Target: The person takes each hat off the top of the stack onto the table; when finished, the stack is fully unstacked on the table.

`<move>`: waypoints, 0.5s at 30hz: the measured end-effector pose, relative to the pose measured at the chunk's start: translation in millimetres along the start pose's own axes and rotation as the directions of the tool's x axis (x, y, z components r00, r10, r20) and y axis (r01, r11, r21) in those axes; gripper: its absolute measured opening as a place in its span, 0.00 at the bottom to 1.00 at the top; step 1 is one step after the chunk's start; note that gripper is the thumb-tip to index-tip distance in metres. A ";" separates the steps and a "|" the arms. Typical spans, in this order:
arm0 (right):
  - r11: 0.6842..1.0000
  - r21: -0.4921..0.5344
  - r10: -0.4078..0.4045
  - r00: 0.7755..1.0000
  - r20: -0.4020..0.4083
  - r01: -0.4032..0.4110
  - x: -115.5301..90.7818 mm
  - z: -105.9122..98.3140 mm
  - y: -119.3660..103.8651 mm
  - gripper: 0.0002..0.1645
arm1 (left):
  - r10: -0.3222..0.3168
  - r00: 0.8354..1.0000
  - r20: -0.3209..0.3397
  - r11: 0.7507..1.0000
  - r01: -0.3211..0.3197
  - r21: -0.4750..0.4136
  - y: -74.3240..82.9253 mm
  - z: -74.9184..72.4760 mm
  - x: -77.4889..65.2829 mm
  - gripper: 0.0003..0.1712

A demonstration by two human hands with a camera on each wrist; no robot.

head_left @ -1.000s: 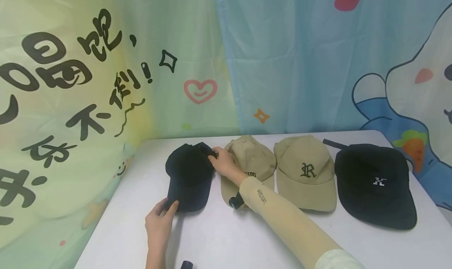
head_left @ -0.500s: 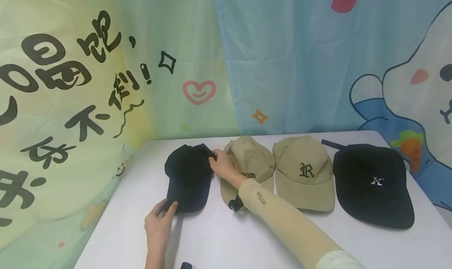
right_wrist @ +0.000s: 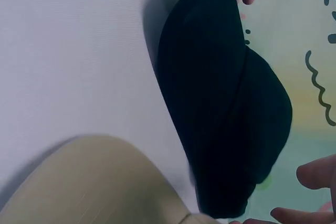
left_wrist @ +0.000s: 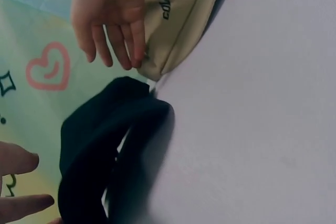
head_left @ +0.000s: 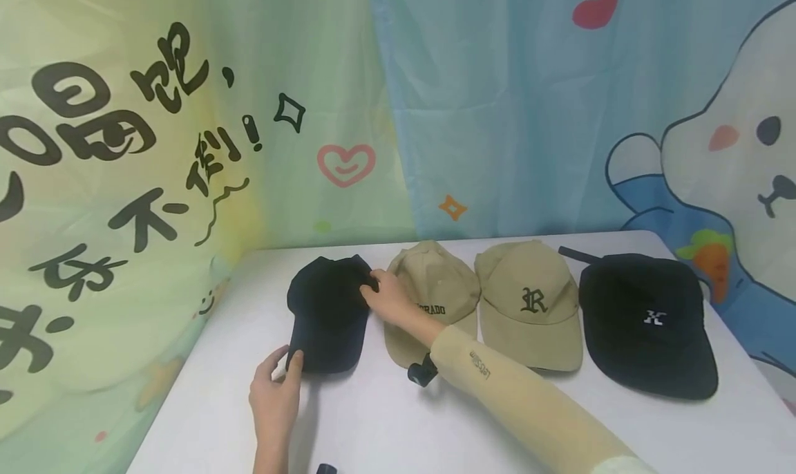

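Note:
A black baseball cap (head_left: 326,315) lies at the left end of a row of caps, brim towards the person. My left hand (head_left: 273,391) is at the brim's left edge, its fingers spread and loose. In the left wrist view its fingers (left_wrist: 18,158) stand straight beside the cap. At the crown's right side is my right hand (head_left: 392,298), partly over a tan cap lettered across the front (head_left: 435,273). The left wrist view shows this right hand (left_wrist: 113,14) with straight fingers, just off the black cap.
A tan cap with an R (head_left: 531,294) and a black cap with a small white emblem (head_left: 647,322) continue the row to the right on the white table (head_left: 211,405). A printed curtain (head_left: 348,80) hangs behind. A dark wrist camera (head_left: 421,372) juts below the right wrist.
The head view has turned slightly right. My left hand's thumb has eased back from the brim edge, and the right fingers have loosened at the crown. The caps stay in place.

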State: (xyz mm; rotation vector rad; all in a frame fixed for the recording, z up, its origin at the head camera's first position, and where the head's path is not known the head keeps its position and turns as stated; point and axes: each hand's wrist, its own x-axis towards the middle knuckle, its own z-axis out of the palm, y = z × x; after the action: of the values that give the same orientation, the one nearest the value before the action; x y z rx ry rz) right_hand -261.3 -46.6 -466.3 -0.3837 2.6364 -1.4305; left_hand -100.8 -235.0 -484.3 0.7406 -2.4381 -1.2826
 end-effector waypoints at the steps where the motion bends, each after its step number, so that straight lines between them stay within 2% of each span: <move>1: 1.000 -0.008 -0.003 1.000 0.000 0.003 -1.5 -3.0 0.6 0.29 | 0.011 1.000 0.004 1.000 -0.011 -0.005 1.8 0.4 0.4 0.33; 7: 0.998 0.003 -0.057 0.998 0.021 0.057 -16.1 -18.0 4.6 0.29 | 0.113 0.993 0.042 0.994 -0.113 -0.005 11.3 2.5 0.8 0.33; 11: 0.992 0.009 -0.129 0.990 0.049 0.128 -30.1 -26.8 6.5 0.30 | 0.188 0.980 0.059 0.982 -0.190 0.016 16.4 3.9 -0.7 0.30; 15: 0.978 -0.022 -0.205 0.978 0.033 0.206 -46.9 -40.2 7.2 0.30 | 0.242 0.967 0.081 0.967 -0.247 0.059 23.4 5.3 -3.5 0.30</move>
State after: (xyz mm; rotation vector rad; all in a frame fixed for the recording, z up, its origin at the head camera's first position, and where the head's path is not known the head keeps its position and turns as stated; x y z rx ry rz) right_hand -226.4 2.6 -451.2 -0.6933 2.6582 -1.4344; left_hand -107.6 -218.3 -467.9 0.3969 -2.5467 -1.1546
